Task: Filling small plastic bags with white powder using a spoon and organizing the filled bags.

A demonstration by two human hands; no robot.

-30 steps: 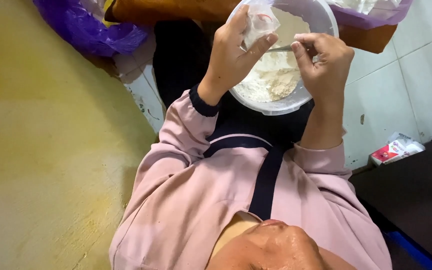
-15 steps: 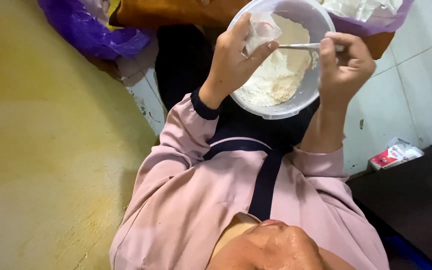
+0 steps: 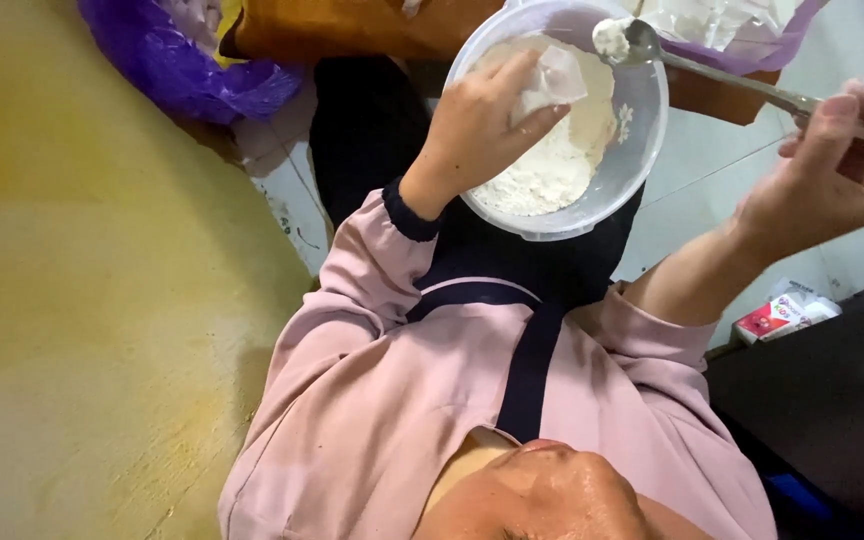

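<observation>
So bowl (image 3: 642,130) first: clear plastic, round, partly filled with white flour (image 3: 552,170), sits top centre on the person's lap, rim tilted toward the camera. Left hand (image 3: 482,125) is over the near rim, fingers pinched on a small clear plastic cup (image 3: 552,85) held inside the bowl just above the flour. Metal spoon (image 3: 712,70) reaches in from the right, its head at the far rim carrying a lump of white powder, handle running out to the right hand (image 3: 832,170), thumb and fingers clamped round the handle end. Spoon head and cup are near but apart. Below: pink sleeves with dark cuffs, dark trousers under the bowl. Purple plastic bag (image 3: 172,60) top left on yellow floor (image 3: 72,300); white tiles right; small red-and-white packet (image 3: 777,315) lower right beside a dark surface
</observation>
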